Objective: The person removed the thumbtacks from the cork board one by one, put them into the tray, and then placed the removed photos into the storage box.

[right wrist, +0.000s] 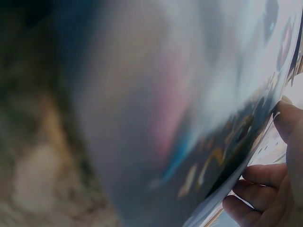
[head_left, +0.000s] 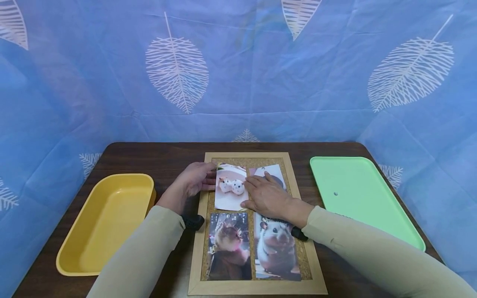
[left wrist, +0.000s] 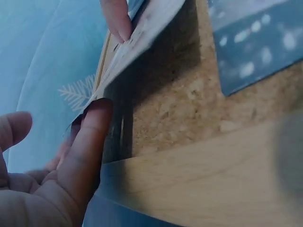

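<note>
A wood-framed corkboard [head_left: 257,287] lies on the table. At its upper left is a photo [head_left: 230,201] of two small white animals; its near left edge stands lifted off the cork in the left wrist view. My left hand [head_left: 194,179] is at that photo's left edge, a fingertip against the edge and the thumb [left wrist: 16,130] apart from it. My right hand [head_left: 269,198] reaches over the upper-right photo [head_left: 278,173], partly covering it, with fingertips touching the first photo's right side. Below are a squirrel-like animal photo [head_left: 229,248] and a hamster photo [head_left: 276,250].
A yellow tub [head_left: 108,219] stands left of the board. To the right lies a light green tray [head_left: 365,198] with a small pin [head_left: 336,193] on it. Blue cloth [head_left: 238,74] with white leaf prints hangs behind the dark table [head_left: 175,153].
</note>
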The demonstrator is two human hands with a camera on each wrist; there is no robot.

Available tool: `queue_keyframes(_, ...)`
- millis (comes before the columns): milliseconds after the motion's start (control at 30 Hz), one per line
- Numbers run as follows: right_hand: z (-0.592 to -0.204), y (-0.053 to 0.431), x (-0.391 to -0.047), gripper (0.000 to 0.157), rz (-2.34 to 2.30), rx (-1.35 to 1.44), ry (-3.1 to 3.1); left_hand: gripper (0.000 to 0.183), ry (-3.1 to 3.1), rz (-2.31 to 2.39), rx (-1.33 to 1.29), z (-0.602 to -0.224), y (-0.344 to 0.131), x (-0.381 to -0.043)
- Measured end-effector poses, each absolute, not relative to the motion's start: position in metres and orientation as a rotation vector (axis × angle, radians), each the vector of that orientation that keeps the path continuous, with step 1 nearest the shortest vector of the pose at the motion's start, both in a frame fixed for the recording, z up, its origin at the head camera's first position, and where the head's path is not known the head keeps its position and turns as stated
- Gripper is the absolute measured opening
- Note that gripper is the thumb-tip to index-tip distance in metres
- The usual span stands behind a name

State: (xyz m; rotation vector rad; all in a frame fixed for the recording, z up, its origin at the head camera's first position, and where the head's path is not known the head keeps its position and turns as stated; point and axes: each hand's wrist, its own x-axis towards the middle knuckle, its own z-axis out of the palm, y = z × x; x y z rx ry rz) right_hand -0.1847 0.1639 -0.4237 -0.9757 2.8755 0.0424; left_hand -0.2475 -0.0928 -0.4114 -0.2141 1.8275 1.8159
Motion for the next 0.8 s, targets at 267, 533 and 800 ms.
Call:
queue_keyframes(267, -0.425, 0.165, -0.185, 0.075, 0.026, -0.965, 2.869, 0.044, 1.94, 1.727, -0.096, -0.418, -0.09, -0.25)
queue_keyframes(533, -0.425, 0.165, -0.186, 0.075, 0.004, -0.962, 2.866, 0.038, 1.961, 1.683, -0.071, -0.423, -0.092, -0.253)
queue_keyframes(800, -0.425, 0.165, -0.186, 0.075, 0.036, -0.956, 2.866, 0.043, 1.995, 1.674, -0.029, -0.427, -0.091, -0.254)
